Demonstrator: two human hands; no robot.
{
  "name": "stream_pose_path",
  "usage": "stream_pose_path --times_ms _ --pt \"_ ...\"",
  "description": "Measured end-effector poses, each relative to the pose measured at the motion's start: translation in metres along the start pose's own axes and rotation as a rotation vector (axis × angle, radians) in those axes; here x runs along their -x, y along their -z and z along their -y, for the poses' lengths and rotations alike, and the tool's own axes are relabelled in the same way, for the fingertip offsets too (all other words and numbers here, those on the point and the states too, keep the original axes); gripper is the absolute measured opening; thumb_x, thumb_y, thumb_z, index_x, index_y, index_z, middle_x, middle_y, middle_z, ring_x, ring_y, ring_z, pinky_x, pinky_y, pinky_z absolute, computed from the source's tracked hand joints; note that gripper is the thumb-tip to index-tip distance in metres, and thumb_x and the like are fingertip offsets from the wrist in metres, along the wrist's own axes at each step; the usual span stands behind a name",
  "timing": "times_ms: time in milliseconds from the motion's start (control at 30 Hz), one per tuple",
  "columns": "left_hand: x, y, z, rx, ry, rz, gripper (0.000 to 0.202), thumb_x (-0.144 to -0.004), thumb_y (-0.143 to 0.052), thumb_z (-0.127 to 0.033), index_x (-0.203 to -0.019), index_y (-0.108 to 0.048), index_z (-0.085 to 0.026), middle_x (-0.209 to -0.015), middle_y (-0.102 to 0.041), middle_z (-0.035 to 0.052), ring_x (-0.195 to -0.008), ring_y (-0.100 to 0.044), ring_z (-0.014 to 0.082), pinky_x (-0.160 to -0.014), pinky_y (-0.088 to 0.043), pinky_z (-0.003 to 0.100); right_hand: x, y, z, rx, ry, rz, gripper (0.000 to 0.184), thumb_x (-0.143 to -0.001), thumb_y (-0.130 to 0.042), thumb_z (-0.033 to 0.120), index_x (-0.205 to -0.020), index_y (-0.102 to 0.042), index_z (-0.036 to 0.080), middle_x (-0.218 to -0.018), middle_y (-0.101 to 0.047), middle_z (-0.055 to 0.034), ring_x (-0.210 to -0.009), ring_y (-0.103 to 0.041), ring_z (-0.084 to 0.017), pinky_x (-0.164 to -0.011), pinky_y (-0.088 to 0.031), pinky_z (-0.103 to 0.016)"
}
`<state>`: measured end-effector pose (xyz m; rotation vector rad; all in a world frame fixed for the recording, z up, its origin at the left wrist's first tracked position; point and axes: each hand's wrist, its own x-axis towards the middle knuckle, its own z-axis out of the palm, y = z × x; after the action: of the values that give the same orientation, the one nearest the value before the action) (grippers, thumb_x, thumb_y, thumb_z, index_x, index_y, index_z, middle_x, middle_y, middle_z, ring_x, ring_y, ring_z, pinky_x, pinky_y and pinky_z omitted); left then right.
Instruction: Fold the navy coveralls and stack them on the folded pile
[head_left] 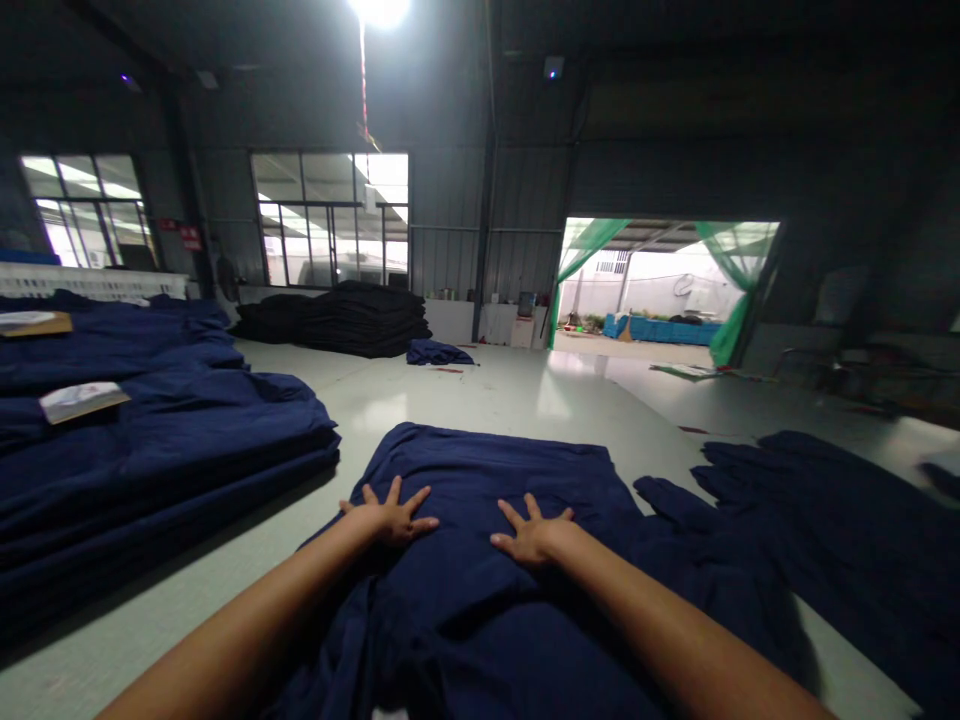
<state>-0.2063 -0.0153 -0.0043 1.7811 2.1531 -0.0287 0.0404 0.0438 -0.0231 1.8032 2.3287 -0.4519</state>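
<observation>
In front of me a navy blue garment (465, 610) lies spread on the pale, smooth surface. My left hand (395, 515) rests on its left part, palm down with fingers spread. On the right part lies my right hand (531, 533), also flat with its fingers apart. Neither hand grips the cloth. The far edge of the garment is fairly straight, while the near part is rumpled between my forearms. At its right side it meets more crumpled navy cloth (712, 570); I cannot tell whether the two are joined.
Stacked navy garments (187, 450) fill the left, topped by a paper pad (84, 400). Farther back are a dark cloth pile (337, 320) and a small navy bundle (439, 353). More navy cloth (847, 510) lies right. A doorway with green curtains (724, 290) opens behind.
</observation>
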Motion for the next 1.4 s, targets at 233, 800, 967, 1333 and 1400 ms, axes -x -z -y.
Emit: stream_pose_path --times_ms 233,800,967,1333,1400 --pt "0.016 0.026 0.002 -0.018 -0.171 -0.207 0.071 -0.074 -0.046 -0.06 -0.137 -0.026 -0.035 -0.15 -0.004 0.0049 -0.131 0.004 0.044 -0.088 -0.004 0.075 0.028 0.032 0.002 0.01 -0.162 -0.064 0.06 -0.081 -0.027 0.062 -0.137 -0.013 0.044 -0.15 0.0 -0.0001 -0.129 0.004 -0.045 -0.09 0.0 -0.073" --pt "0.082 0.04 0.042 0.205 -0.221 -0.171 0.034 -0.076 -0.053 -0.026 -0.109 -0.06 -0.022 -0.107 -0.065 0.005 -0.098 -0.059 0.0188 -0.084 -0.043 0.025 0.066 -0.008 -0.008 0.045 0.041 -0.292 0.055 -0.082 -0.03 0.06 -0.134 -0.028 0.043 -0.143 -0.028 0.0019 -0.13 -0.018 -0.036 -0.095 -0.016 -0.067" --pt "0.055 0.026 0.062 0.205 0.054 -0.362 0.034 -0.07 -0.055 -0.011 -0.104 -0.059 -0.013 -0.104 -0.064 0.0119 -0.1 -0.058 0.0218 -0.08 -0.043 0.024 0.073 0.0 -0.007 0.133 -0.014 -0.411 0.04 -0.082 -0.041 0.035 -0.12 -0.052 0.033 -0.122 -0.051 -0.0062 -0.115 -0.042 -0.029 -0.096 -0.018 -0.065" --pt "0.068 0.029 0.046 0.228 -0.35 -0.294 0.059 -0.066 -0.061 -0.025 -0.124 -0.048 -0.028 -0.125 -0.053 0.0053 -0.112 -0.049 0.0227 -0.094 -0.037 0.035 0.07 -0.003 -0.003 0.104 0.003 -0.315 0.049 -0.086 -0.031 0.045 -0.135 -0.024 0.044 -0.146 -0.021 0.0055 -0.133 -0.012 -0.032 -0.094 -0.019 -0.068" --pt "0.076 0.03 0.043 0.139 -0.415 -0.166 0.065 -0.067 -0.061 -0.03 -0.128 -0.041 -0.038 -0.137 -0.042 0.0007 -0.124 -0.035 0.0277 -0.102 -0.023 0.051 0.071 -0.003 -0.004 0.08 0.039 -0.278 0.049 -0.086 -0.027 0.049 -0.135 -0.024 0.044 -0.146 -0.02 0.006 -0.133 -0.011 -0.032 -0.095 -0.018 -0.068"
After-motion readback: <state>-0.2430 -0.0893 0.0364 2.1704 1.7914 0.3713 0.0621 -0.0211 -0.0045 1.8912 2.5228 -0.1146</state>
